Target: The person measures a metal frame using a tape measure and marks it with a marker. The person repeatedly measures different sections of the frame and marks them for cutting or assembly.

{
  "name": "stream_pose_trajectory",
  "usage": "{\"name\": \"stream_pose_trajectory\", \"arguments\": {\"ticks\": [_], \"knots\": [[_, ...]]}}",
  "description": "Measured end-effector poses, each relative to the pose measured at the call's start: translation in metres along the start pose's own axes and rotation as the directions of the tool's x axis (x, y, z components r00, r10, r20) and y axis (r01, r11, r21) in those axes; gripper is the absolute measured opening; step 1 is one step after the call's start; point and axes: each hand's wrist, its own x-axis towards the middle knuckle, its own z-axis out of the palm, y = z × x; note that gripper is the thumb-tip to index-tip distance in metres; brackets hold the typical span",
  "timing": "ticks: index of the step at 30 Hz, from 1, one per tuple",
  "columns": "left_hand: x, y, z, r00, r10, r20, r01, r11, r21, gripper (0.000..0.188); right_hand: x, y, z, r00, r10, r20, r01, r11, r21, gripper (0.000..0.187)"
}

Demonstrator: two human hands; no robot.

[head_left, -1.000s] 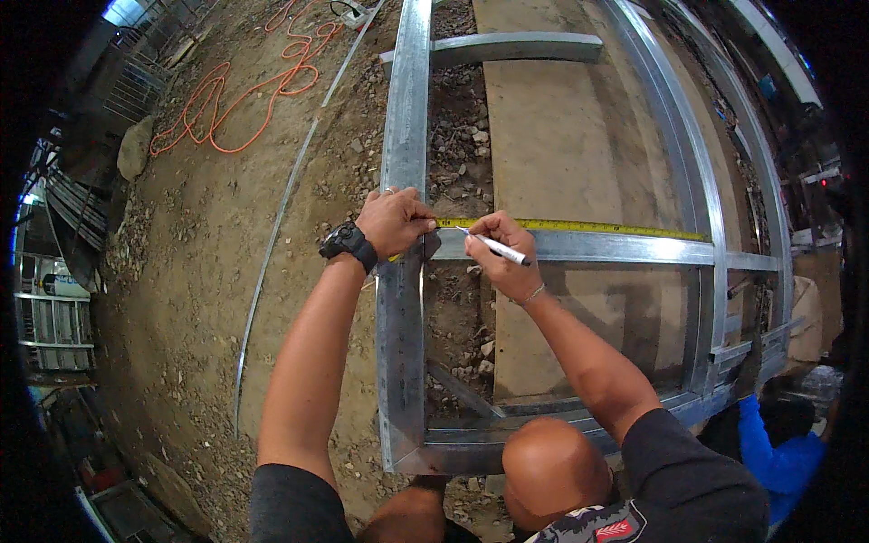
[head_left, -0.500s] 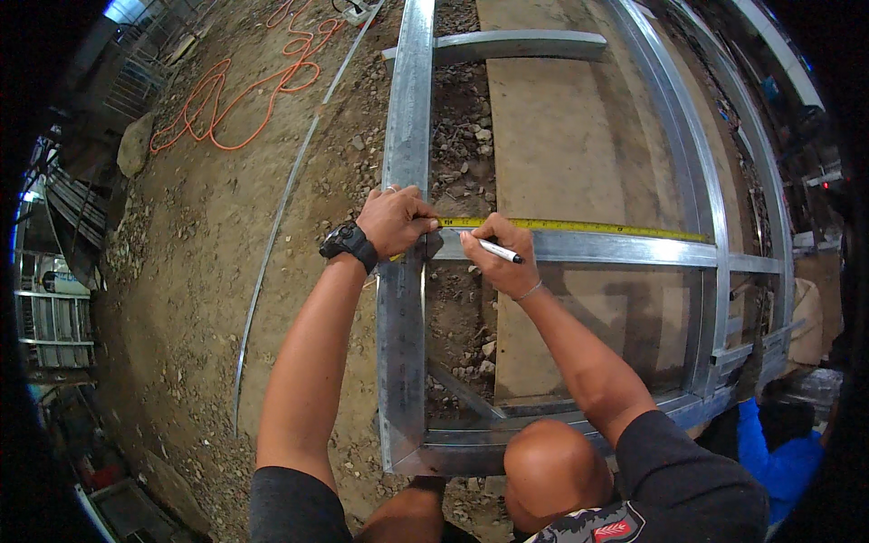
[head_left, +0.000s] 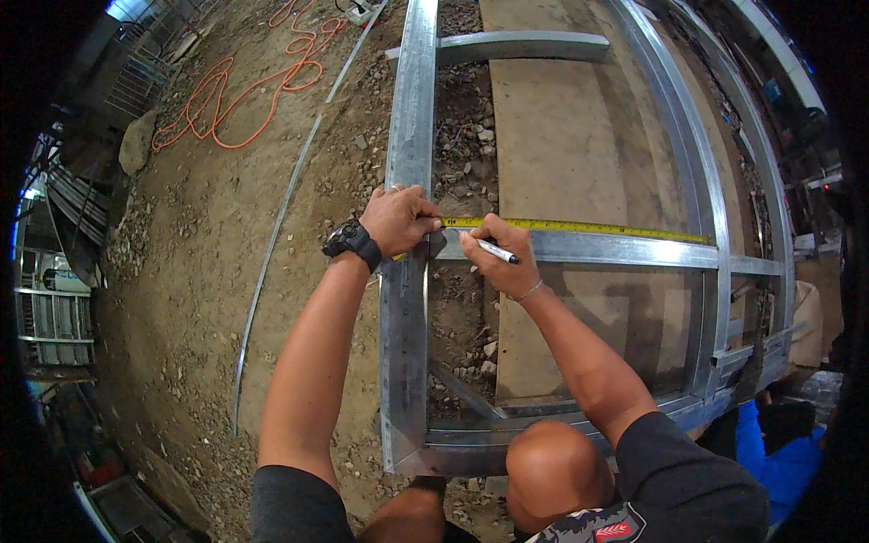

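Note:
My left hand (head_left: 396, 223), with a black watch on its wrist, rests on the long metal stud (head_left: 409, 136). Its thumb and fingers pinch a yellow tape measure (head_left: 579, 225), whose blade stretches right along the metal crosspiece (head_left: 625, 250) as far as the parallel stud (head_left: 709, 172). In my right hand (head_left: 503, 244) a white marker (head_left: 496, 251) is gripped, its black end sticking out to the right. The marker's other end is hidden by the fingers, close to the crosspiece's left end and the tape.
A brown board (head_left: 579, 136) lies beneath the metal frame. An orange cord (head_left: 262, 109) loops over the stony dirt at the far left, near a thin metal strip (head_left: 288, 195). Part of a person in blue (head_left: 778, 462) shows at the lower right. My knee (head_left: 557, 471) is by the frame's near edge.

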Motion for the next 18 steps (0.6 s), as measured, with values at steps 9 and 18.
{"name": "stream_pose_trajectory", "arguments": {"ticks": [9, 18], "knots": [[0.0, -0.001, 0.0, 1.0, -0.005, -0.008, 0.005, 1.0, -0.016, 0.021, 0.001, -0.001, 0.0, 1.0, 0.023, 0.017, -0.023, 1.0, 0.007, 0.026], [-0.003, -0.008, 0.008, 0.994, 0.063, -0.085, -0.065, 0.998, -0.015, 0.019, 0.006, -0.006, -0.007, 0.982, -0.055, -0.179, 0.046, 0.997, -0.056, 0.02]]}}
